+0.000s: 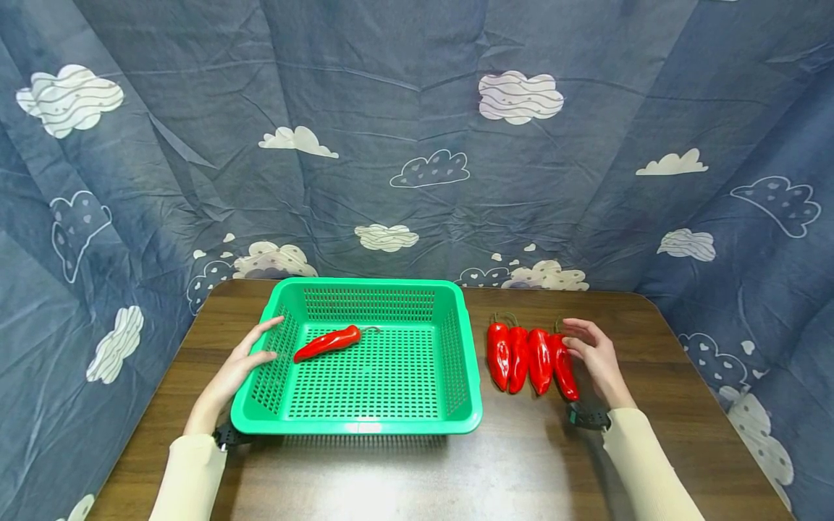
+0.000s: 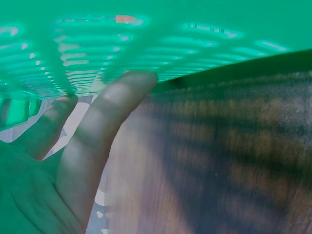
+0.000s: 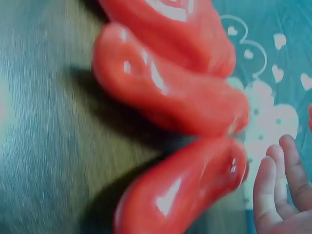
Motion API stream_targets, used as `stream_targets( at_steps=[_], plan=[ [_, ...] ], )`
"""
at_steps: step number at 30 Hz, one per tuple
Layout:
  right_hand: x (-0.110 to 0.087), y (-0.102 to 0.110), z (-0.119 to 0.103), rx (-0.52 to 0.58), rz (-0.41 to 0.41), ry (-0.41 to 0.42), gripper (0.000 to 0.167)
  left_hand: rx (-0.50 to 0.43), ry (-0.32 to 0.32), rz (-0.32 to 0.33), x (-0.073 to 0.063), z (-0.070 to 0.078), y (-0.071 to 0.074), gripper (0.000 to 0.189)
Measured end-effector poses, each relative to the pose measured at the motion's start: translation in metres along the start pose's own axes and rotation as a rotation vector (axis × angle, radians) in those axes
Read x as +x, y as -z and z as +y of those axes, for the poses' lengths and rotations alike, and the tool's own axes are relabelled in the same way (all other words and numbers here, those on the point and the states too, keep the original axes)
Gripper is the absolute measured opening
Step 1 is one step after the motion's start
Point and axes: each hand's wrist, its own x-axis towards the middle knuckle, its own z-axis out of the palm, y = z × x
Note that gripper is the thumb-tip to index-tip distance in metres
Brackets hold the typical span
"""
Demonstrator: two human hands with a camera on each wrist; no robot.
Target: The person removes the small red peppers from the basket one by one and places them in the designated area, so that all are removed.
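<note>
My left hand (image 1: pixel 237 365) lies at the left side of a green plastic basket (image 1: pixel 476 405), its straight fingers touching it. In the left wrist view, two straight digits of that hand (image 2: pixel 95 141) reach up to the basket's slotted wall (image 2: pixel 161 53). A long red chili pepper (image 1: pixel 329 343) with a curved stem lies inside. To the basket's right, several glossy red peppers lie side by side. My right hand (image 1: pixel 596 358) is at the rightmost chili pepper (image 1: pixel 563 365), fingertips near its stem end. In the right wrist view its fingers are extended, beside that pepper (image 3: pixel 180 190).
The brown wooden table (image 1: pixel 521 463) bears everything. Close to its far edge hangs a dark blue curtain (image 1: pixel 430 217) with white clouds, which also runs along both sides. Between basket and rightmost pepper lie the other red peppers (image 1: pixel 539 362).
</note>
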Motion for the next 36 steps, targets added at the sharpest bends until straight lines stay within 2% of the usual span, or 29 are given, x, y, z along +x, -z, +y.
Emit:
stream_targets(
  at_steps=[8, 16, 36],
  plan=[
    [-0.001, -0.018, -0.012, 0.16, -0.07, 0.065, 0.029, -0.013, 0.017, -0.002, -0.001, 0.001, 0.0, 0.061],
    [-0.003, -0.038, -0.031, 0.141, -0.138, 0.09, 0.035, 0.003, 0.001, 0.0, 0.0, 0.001, 0.0, 0.06],
    [-0.005, -0.094, -0.076, 0.135, -0.336, 0.105, 0.033, -0.014, 0.041, 0.0, 0.0, 0.002, 0.0, 0.061]
  ],
)
